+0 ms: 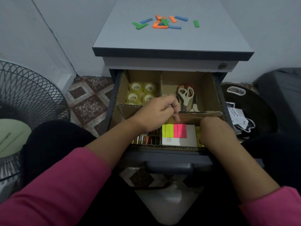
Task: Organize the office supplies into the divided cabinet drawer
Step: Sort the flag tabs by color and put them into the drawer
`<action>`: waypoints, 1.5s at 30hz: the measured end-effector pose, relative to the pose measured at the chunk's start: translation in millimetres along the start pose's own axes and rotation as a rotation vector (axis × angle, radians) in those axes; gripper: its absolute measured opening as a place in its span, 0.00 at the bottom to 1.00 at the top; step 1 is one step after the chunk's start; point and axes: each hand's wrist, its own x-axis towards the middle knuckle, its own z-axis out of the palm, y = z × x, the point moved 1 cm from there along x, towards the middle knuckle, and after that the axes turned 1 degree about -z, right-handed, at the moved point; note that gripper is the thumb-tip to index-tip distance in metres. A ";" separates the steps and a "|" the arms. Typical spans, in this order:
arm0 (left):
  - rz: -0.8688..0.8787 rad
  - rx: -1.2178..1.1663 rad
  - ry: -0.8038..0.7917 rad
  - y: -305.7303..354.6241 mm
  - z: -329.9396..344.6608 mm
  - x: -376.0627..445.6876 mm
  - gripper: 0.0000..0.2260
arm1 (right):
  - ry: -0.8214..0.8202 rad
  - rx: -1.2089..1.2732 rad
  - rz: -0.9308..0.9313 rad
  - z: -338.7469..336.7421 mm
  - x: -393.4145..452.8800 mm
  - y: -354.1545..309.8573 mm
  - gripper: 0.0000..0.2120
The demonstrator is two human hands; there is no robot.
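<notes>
here, both hands reach into the front-right compartment: left hand (160,111) curled above the sticky-flag pad (178,134), right hand (215,132) dipped beside it, grip hidden; the pad's long axis runs left-right.

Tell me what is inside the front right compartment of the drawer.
A white pad of sticky flags with yellow-green and pink strips lies there, with something yellow beside it. The right hand reaches in and covers that side; the left hand hides the back edge.
</notes>
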 end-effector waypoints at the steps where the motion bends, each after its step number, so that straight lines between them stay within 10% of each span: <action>1: 0.002 -0.001 0.000 -0.3 -0.1 0.1 0.08 | 0.003 -0.002 -0.003 0.0 0.2 -0.2 0.09; 26: 0.008 0.010 -0.014 -0.4 -0.6 1.3 0.08 | -0.160 -0.066 0.064 -15.5 4.6 -1.9 0.14; 34: 0.004 0.009 -0.017 -1.6 0.2 2.2 0.08 | -0.205 0.693 0.028 -7.6 2.0 1.9 0.05; 45: 0.048 0.090 -0.031 0.4 -1.4 0.4 0.08 | -0.188 0.778 0.119 10.3 19.8 -3.3 0.05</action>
